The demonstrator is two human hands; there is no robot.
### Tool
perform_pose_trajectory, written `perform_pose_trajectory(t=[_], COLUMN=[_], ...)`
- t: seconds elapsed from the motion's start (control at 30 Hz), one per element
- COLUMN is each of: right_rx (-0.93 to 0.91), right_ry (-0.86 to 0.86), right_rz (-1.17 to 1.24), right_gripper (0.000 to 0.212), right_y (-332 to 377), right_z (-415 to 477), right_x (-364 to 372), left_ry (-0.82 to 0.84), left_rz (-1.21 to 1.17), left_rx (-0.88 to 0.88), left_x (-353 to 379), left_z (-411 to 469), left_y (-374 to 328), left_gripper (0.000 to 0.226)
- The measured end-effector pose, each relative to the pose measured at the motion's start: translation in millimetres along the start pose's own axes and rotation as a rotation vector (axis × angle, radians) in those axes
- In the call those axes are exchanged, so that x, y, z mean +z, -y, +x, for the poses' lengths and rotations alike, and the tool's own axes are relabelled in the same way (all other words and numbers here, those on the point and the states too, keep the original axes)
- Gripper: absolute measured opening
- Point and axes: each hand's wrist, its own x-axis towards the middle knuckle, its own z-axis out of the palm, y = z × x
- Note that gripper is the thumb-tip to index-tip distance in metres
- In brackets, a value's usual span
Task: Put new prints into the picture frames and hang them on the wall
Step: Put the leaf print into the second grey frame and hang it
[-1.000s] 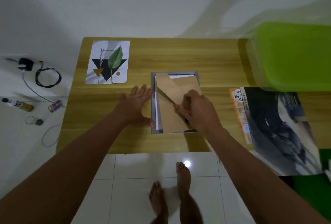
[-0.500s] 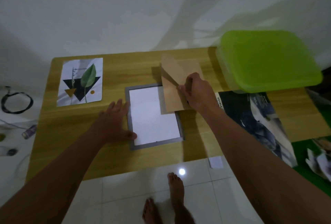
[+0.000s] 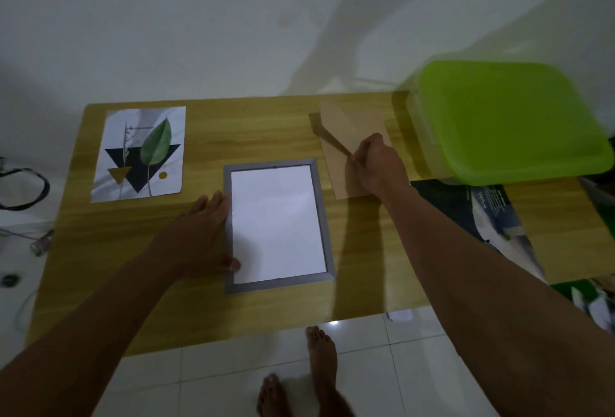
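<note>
**Frame swap: back's off, print not in yet**

The right hand (image 3: pixel 376 163) has its fingers curled tight, pinching the fold-out stand on the brown backing board (image 3: pixel 349 130). The board sits just right of the frame (image 3: pixel 318 216), though I can't tell whether it's flat on the table (image 3: pixel 246 137) or a bit lifted.

The left hand (image 3: pixel 199 236) lies flat, fingers straight and together along the frame's left rail, thumb on the near corner.

Progress, as I read it: the frame is opened up, with a white sheet (image 3: pixel 278 220) showing inside. The leaf print (image 3: pixel 139 153) waits at the far left (untouched so far). Loading it, closing the back and hanging are all left.

The frame lies portrait-wise, its long axis running away from the person, with the far end leaning slightly left.
</note>
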Motion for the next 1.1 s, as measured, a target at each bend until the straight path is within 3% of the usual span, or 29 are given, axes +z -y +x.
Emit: perform_pose_trajectory(t=[0.1, 0.3, 0.5, 0.7, 0.83, 0.97, 1.1], right_rx=[-0.022, -0.109, -0.124, -0.345, -0.469, -0.407, -0.396], right_ry=[0.025, 0.098, 0.074, 0.092, 0.198, 0.353, 0.373], right_rz=[-0.036, -0.219, -0.208, -0.193, -0.236, -0.353, -0.348], right_gripper=[0.03, 0.072, 0.073, 0.069, 0.074, 0.093, 0.097], right_y=[-1, -5, -2, 28, 33, 23, 19], right_z=[3, 0, -16, -80, -110, -113, -116], right_x=[3, 10, 7, 21, 46, 56, 55], left_ry=[-0.009, -0.049, -0.039, -0.071, -0.074, -0.106, -0.087], left_rz=[-0.021, -0.016, -0.02, -0.142, -0.143, -0.122, -0.001], left_rx=[-0.006, -0.002, -0.003, 0.018, 0.03, 0.009, -0.01], left_x=[2, 2, -2, -2, -2, -1, 3], left_z=[-1, -4, -6, -14, -17, -19, -20], left_y=[2, -4, -10, -4, -4, -10, -14], left_gripper=[0.139, 0.134, 0.133, 0.126, 0.115, 0.116, 0.115])
